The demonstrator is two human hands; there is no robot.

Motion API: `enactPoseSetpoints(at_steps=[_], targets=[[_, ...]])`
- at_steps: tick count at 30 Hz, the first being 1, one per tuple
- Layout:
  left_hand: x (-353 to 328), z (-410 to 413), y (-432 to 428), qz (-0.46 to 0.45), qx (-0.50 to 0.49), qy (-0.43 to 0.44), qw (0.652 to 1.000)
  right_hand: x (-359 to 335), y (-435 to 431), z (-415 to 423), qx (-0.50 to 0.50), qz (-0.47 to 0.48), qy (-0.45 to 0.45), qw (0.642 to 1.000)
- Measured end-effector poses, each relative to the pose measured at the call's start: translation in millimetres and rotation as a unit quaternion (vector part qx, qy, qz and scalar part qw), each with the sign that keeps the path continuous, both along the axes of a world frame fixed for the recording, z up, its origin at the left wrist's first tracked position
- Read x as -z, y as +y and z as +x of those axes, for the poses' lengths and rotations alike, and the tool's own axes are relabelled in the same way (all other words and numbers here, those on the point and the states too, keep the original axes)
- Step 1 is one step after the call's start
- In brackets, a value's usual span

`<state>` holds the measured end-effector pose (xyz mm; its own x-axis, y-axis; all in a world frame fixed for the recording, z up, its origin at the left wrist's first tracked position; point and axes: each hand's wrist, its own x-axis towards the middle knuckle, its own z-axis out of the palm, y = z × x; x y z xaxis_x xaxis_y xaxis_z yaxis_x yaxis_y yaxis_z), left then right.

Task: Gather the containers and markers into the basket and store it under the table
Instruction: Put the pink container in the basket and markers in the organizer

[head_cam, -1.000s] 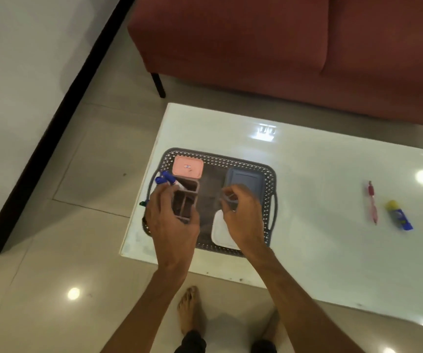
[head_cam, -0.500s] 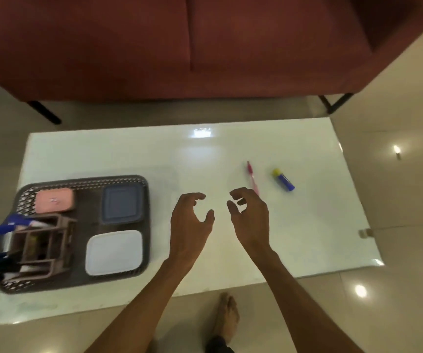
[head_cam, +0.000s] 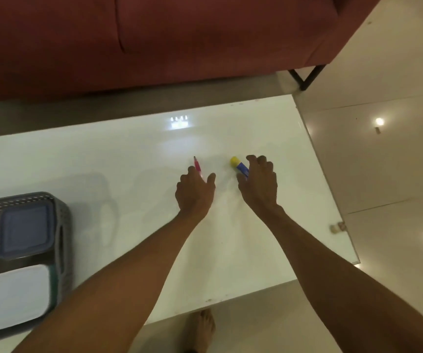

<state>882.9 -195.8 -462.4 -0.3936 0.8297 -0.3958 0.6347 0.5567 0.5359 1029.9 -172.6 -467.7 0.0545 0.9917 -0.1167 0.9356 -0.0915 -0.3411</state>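
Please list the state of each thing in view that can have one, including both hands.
Basket: on the table, left end, partly out of frame.
Blue-lidded container: in the basket, lid on.
White-lidded container: in the basket, lid on.
Red marker: lying on the table, left hand closing over it.
Blue marker: yellow-capped, lying on the table, right hand closing around it.
Table: glossy.

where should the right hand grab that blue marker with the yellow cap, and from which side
Take the blue marker across its blue barrel, coming down from above. It lies flat on the white table, slanted, with the yellow cap end pointing away, so only a pinch across its narrow width fits. The right hand already hovers over the near end, fingers curled.
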Motion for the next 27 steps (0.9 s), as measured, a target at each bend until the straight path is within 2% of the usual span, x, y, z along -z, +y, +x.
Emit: enactPoseSetpoints(at_steps=[3, 6, 13, 21, 27], targets=[[19.4, 2.0, 7.9, -0.01, 0.025, 0.03, 0.999, 18.3, 7.4, 5.2, -0.022, -0.027, -0.02, 0.999], [23.1, 0.6, 11.3, -0.005, 0.041, 0.018, 0.999, 26.2, 9.0, 9.6, -0.001, -0.039, -0.007, 0.999], [-2.7, -42.3, -18.9, 0.047, -0.003, -0.018, 0.999, 4.5, -18.9, -31.3, 0.041, -0.049, 0.165, 0.984], [-76.8, -151.3, -98.4, 0.149, -0.074, -0.053, 0.985, -66.4, -78.3, -158.8, 0.013, -0.021, 0.339, 0.941], [-120.8, -257.5, -173.2, 0.223, -0.137, -0.075, 0.962, -100.6, -127.6, -270.5, -0.03, -0.058, 0.433, 0.899]])
